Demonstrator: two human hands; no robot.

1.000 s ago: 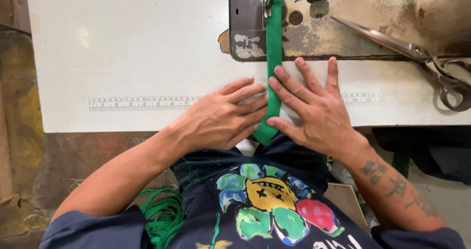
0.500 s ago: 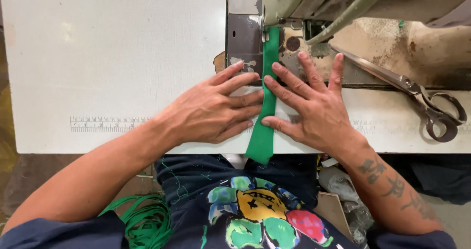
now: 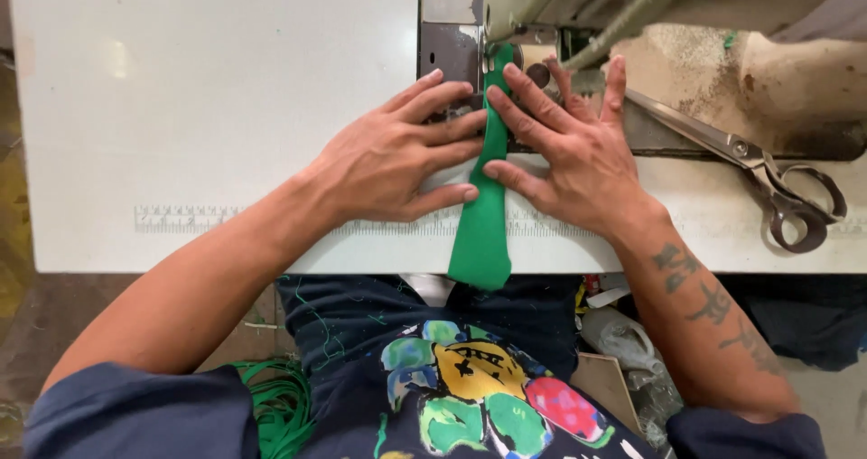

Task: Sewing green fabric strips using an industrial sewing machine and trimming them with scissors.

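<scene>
Seen from above, a white bench (image 3: pixel 208 107) carries a sewing machine (image 3: pixel 542 7) at its far edge. The left hand (image 3: pixel 397 156) lies flat, fingers spread, pressing down along the left edge of a narrow green fabric strip (image 3: pixel 483 215); it grips nothing. The strip runs from under the machine's needle area toward the person and hangs over the near bench edge. The right hand (image 3: pixel 573 147) lies equally flat and spread on the strip's right edge, fingertips close to the needle (the likeliest hazard: a finger could slide under it). Uneven pressure from either hand could skew the strip and bend the seam. Large scissors (image 3: pixel 759 174) lie to the right, apart from both hands. Compared with a second ago, both hands sit nearer the machine, and less strip hangs off the bench.
</scene>
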